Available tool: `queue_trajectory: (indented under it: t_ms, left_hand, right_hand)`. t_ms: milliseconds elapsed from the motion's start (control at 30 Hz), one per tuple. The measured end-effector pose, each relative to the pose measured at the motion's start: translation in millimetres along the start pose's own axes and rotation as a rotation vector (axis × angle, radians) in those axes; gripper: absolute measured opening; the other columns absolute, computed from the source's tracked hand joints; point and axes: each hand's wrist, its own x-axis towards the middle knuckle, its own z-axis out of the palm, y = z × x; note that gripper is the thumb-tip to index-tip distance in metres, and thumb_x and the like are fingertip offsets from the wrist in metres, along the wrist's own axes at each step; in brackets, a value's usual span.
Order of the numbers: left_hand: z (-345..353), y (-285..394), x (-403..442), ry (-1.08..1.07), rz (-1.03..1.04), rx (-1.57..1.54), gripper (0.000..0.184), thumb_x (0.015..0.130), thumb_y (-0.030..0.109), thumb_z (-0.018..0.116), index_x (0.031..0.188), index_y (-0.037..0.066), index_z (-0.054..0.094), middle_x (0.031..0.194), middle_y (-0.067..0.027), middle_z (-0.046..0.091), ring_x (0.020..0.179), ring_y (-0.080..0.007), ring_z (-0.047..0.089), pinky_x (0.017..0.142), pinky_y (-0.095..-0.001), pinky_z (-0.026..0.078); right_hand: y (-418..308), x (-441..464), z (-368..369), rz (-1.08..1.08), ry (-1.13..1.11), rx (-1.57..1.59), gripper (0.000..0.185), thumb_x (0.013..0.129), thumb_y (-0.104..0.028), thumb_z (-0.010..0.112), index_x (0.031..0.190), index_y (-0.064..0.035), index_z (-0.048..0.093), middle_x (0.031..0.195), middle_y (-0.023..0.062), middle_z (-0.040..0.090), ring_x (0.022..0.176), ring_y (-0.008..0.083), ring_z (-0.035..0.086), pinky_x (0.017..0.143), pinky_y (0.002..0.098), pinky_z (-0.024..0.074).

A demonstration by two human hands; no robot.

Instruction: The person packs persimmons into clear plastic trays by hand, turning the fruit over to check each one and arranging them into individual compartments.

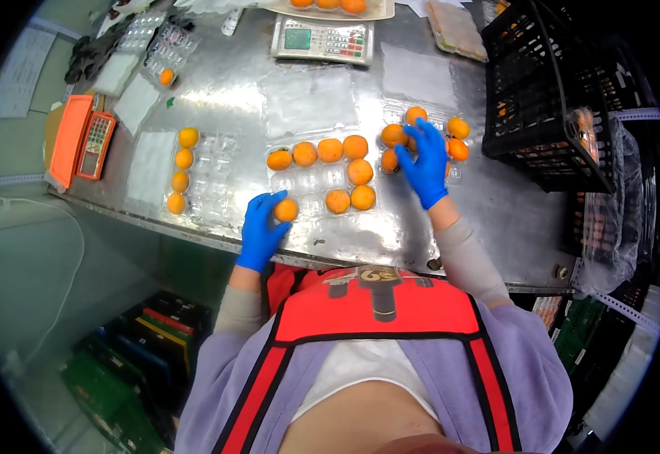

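the blue-gloved left hand (260, 231) curls partway shut, pinching an orange fruit (286, 211) at the near left corner of the middle clear tray (309, 179). across from me, the right hand (424, 163) spreads above the right tray (454, 173); its hold i cannot tell. light, even fingertip pressure should avoid bruising.

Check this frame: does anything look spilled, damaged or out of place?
A small green scrap lies on the metal table, toward the far left, outside the clear trays. It looks odd as loose litter, possibly a leaf, though too small to tell. Nothing looks clearly spilled or damaged.
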Motion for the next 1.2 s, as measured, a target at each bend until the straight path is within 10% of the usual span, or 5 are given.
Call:
queue_trajectory:
  t_ms: [533,1200]
  left_hand:
    - [2,1,5,0.082,0.004,0.091,0.062,0.065,0.019,0.078,0.122,0.013,0.055,0.115,-0.0165,0.053,0.110,-0.0318,0.050,0.092,-0.0389,0.043]
    - [-18,-26,109,0.016,-0.003,0.260,0.039,0.079,0.037,0.066,0.108,0.011,0.064,0.133,-0.0177,0.045,0.115,-0.0349,0.047,0.097,-0.0413,0.039]
  right_hand:
    - [14,41,1,-0.038,-0.305,-0.432,0.029,0.081,-0.031,0.060,0.096,-0.0070,0.066,0.120,0.0129,0.056,0.114,0.0303,0.049,0.096,0.0416,0.0384]
    - [-19,2,7,-0.177,-0.095,0.012,0.030,0.075,-0.018,0.068,0.103,-0.0088,0.062,0.110,0.0126,0.058,0.099,0.0330,0.055,0.086,0.0412,0.0441]
